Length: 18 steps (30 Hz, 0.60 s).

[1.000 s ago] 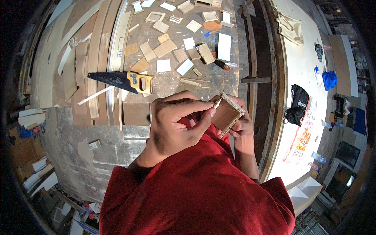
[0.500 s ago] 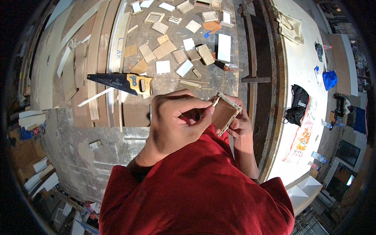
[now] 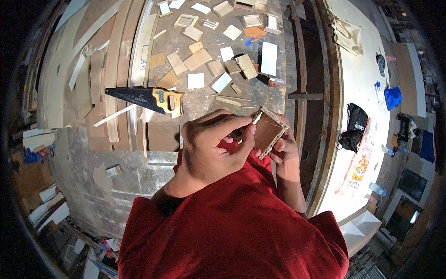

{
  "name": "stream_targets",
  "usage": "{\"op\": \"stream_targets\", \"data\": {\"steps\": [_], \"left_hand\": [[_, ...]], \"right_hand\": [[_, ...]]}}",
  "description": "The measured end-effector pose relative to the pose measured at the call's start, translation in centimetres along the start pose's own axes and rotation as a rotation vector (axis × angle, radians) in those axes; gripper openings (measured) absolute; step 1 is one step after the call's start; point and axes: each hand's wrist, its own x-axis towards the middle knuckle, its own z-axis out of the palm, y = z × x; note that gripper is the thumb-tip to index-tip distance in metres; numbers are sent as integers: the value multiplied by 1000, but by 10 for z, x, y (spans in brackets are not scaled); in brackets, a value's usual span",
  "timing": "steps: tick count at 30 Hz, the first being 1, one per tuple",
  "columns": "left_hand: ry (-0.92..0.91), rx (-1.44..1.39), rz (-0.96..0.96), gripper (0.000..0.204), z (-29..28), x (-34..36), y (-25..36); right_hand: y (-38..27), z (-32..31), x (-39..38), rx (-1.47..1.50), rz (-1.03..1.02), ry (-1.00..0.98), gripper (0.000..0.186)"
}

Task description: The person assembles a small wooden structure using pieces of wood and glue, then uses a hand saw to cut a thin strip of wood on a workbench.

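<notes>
Held up over my red shirt is a small open wooden box (image 3: 269, 133) with a brown inside and rough, pale rims. My right hand (image 3: 286, 149) grips it from behind and the side, fingers curled round it. My left hand (image 3: 206, 153) is closed in a pinch at the box's upper left edge, thumb and forefinger on a small pale strip (image 3: 255, 120), partly hidden by the fingertips. Whatever lies in the shadowed hollow of my left hand is too dark to make out. Beyond my hands, a handsaw (image 3: 139, 97) with a yellow handle lies flat.
Many small wood blocks, panels and little boxes (image 3: 197, 60) are scattered across the worktable (image 3: 169, 107). Long boards (image 3: 111, 69) lie at the left. At the right, beyond dark framing (image 3: 302, 135), a white board (image 3: 341, 181) bears a cloth bag (image 3: 347, 35), black pouch (image 3: 355, 125) and blue bag (image 3: 392, 96).
The box and both hands have shifted slightly, with the box's top edge a little higher. The surroundings sit a little farther right in the picture. My grips look much the same.
</notes>
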Motion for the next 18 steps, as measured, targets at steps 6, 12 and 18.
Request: {"op": "stream_targets", "data": {"steps": [6,12,18], "left_hand": [[15,46,68,17,-2,2,-3],[37,54,138,18,-2,5,-3],[18,71,118,18,-2,4,-5]], "right_hand": [[3,-3,0,-3,17,30,88],[9,-6,-3,8,-32,75,90],[8,-6,-4,21,-13,73,90]]}}
